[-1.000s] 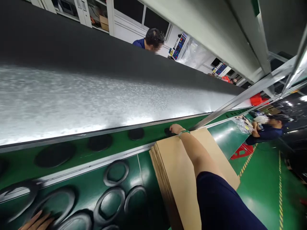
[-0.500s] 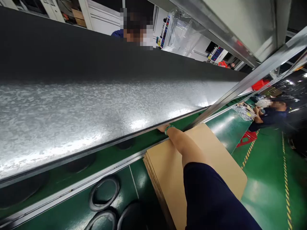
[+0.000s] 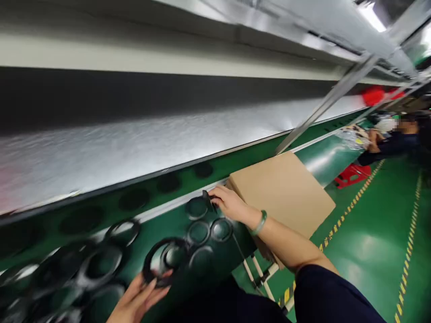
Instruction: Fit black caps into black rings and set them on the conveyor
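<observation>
My left hand (image 3: 143, 294) is closed on the lower edge of a black ring-shaped pad (image 3: 148, 264), held tilted above the green bench (image 3: 144, 242). A thin dark piece (image 3: 209, 201), seen almost edge-on and blurred, is pinched between the fingers of my right hand (image 3: 229, 204), which has a green bangle at the wrist. Just below and left of that hand, several black rings lie on the bench, one of them a small ring (image 3: 221, 229). More black ring pads (image 3: 101, 264) are crowded at the left, smeared by motion.
A stack of brown cardboard sheets (image 3: 283, 193) sits right of my right hand. A grey metal panel (image 3: 168, 148) and slanted post (image 3: 313, 119) stand behind. Dark round pieces (image 3: 134, 198) lie on the green strip below the panel. A co-worker (image 3: 393, 143) sits far right by a red stool (image 3: 352, 176).
My right hand has come back from under the metal panel's edge with a dark piece in its fingers. My left hand has come into view holding a ring pad. The view has shifted.
</observation>
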Demonstrator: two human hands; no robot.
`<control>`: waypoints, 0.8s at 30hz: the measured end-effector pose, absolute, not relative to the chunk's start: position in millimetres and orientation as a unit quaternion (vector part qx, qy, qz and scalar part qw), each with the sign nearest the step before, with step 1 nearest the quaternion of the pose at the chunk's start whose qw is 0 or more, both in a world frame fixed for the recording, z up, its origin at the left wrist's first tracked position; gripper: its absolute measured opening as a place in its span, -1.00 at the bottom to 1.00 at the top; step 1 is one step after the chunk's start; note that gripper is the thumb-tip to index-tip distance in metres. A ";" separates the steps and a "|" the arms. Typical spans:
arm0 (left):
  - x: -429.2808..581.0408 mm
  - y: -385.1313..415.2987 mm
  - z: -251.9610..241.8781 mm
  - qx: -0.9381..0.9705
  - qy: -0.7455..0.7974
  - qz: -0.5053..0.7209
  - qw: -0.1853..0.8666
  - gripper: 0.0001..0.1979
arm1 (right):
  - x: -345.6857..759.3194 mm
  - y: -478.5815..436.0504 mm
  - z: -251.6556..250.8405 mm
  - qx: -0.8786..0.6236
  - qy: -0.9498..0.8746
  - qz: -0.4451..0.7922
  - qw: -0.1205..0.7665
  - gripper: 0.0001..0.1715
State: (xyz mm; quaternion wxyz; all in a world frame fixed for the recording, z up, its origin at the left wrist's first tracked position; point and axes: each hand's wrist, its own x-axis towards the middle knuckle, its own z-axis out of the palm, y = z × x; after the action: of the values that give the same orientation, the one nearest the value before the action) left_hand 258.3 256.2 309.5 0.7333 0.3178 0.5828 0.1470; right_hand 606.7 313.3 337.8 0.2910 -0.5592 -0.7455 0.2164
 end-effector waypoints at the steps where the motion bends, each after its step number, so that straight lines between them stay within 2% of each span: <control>1: 244.1 243.3 318.8 0.298 0.577 0.157 0.744 -0.22 | 574.2 286.3 346.7 -0.553 -0.748 0.225 0.291 -0.74; 5: 196.7 210.2 342.8 0.311 0.532 0.183 0.766 -0.41 | 459.6 212.4 372.2 -0.501 -0.818 0.184 0.213 -0.67; 7: 175.2 199.7 351.0 0.316 0.499 0.188 0.785 -0.45 | 413.5 191.4 378.8 -0.473 -0.843 0.151 0.205 -0.67; 11: 138.5 177.4 365.3 0.307 0.445 0.225 0.811 -0.37 | 352.1 165.0 386.7 -0.466 -0.835 0.126 0.264 -0.77; 18: 102.8 157.0 374.4 0.353 0.431 0.272 0.785 -0.33 | 317.0 150.9 398.5 -0.486 -0.787 0.192 0.327 -0.86; 22: 84.6 157.1 387.6 0.358 0.428 0.243 0.793 -0.67 | 312.6 148.4 403.5 -0.459 -0.803 0.175 0.337 -0.84; 24: 75.7 157.1 393.8 0.357 0.424 0.222 0.802 -0.72 | 312.8 147.8 407.8 -0.456 -0.800 0.167 0.353 -0.83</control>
State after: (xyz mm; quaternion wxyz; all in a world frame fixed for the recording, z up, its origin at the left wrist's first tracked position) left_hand 75.7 157.1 393.8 0.8020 0.3575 0.4240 0.2219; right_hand 312.8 147.8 407.8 0.3527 -0.4558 -0.8000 0.1668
